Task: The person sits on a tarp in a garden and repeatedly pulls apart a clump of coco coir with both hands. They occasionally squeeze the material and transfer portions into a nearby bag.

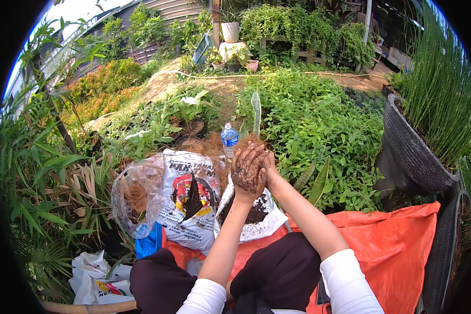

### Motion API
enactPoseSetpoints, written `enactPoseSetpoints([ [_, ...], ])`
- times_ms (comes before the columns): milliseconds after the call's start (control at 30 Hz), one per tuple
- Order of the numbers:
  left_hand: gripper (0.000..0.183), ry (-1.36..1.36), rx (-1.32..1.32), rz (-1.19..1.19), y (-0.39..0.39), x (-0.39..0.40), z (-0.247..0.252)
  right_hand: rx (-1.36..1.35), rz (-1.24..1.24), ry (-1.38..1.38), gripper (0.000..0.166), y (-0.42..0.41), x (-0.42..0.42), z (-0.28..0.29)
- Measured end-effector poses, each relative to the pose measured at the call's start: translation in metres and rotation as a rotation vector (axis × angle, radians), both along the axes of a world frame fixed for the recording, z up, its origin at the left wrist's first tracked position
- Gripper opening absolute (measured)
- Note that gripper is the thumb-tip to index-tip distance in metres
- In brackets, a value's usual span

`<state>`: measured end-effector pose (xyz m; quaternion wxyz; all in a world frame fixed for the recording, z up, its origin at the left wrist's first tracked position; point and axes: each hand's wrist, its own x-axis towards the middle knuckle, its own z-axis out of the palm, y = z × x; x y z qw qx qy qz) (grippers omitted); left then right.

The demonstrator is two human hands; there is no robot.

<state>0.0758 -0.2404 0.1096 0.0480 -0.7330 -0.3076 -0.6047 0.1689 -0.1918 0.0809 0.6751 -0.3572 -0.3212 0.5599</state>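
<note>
My left hand (246,169) and my right hand (270,161) are clasped together in front of me, both coated in wet dark soil. Their palms face each other, so whatever may lie between them is hidden. Below them, an open white sack (272,218) holds dark potting soil (257,212). To the left lies another white printed sack (188,231), slit down the middle with soil showing. Just behind my hands stand a plastic water bottle (229,137) with a blue label, some brown coconut fibre (208,147) and an upright snake plant leaf (256,108).
An orange tarp (388,247) spreads under the sacks and to the right. A clear plastic bag (135,192) of fibre is at left, above a blue plastic piece (147,241). A crumpled white sack (102,274) lies lower left. Large dark planters (412,149) border the right side.
</note>
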Motion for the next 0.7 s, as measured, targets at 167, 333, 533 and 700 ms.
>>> enactPoseSetpoints([
  [167, 0.043, 0.023, -0.108, 0.163, 0.019, -0.024, -0.017, 0.006, 0.079, 0.105, 0.025, -0.006, -0.033, 0.002],
  [333, 0.048, -0.026, -0.261, 0.176, 0.033, -0.046, -0.022, 0.022, 0.001, -0.063, 0.032, 0.014, -0.050, -0.014],
  [533, 0.044, -0.069, -0.369, 0.014, 0.052, -0.070, -0.037, 0.131, 0.036, 0.002, 0.034, 0.018, -0.070, -0.010],
  [700, 0.048, -0.137, -0.655, 0.058, 0.063, -0.090, -0.067, 0.210, 0.114, -0.103, 0.036, 0.016, -0.080, -0.016],
])
